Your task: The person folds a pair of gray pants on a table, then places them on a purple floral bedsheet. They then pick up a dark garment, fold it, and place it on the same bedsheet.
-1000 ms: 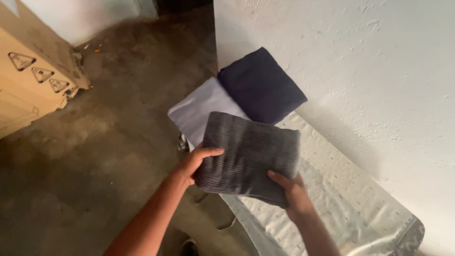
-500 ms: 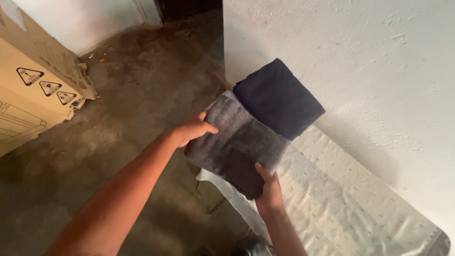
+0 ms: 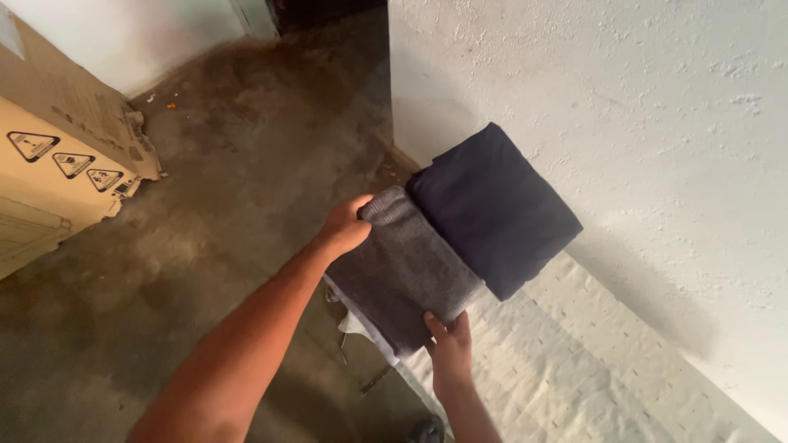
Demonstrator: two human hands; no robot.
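Observation:
A folded grey cloth (image 3: 406, 271) lies on top of a pale folded cloth (image 3: 359, 321), of which only a strip shows at its lower left edge. Both rest on the end of a board with a white quilted cover (image 3: 566, 361). My left hand (image 3: 345, 226) grips the grey cloth's far left corner. My right hand (image 3: 447, 349) presses on its near corner, fingers on the fabric. A folded dark navy cloth (image 3: 492, 205) lies right beside the grey one, against the wall.
A white rough plaster wall (image 3: 624, 107) runs along the right. A large cardboard box (image 3: 57, 156) with warning symbols stands on the stained concrete floor (image 3: 213, 189) at the left. A dark doorway gap shows at the top.
The grey cloth moved from being held above the board to lying on the pale cloth, which it now covers. Both hands stayed on it.

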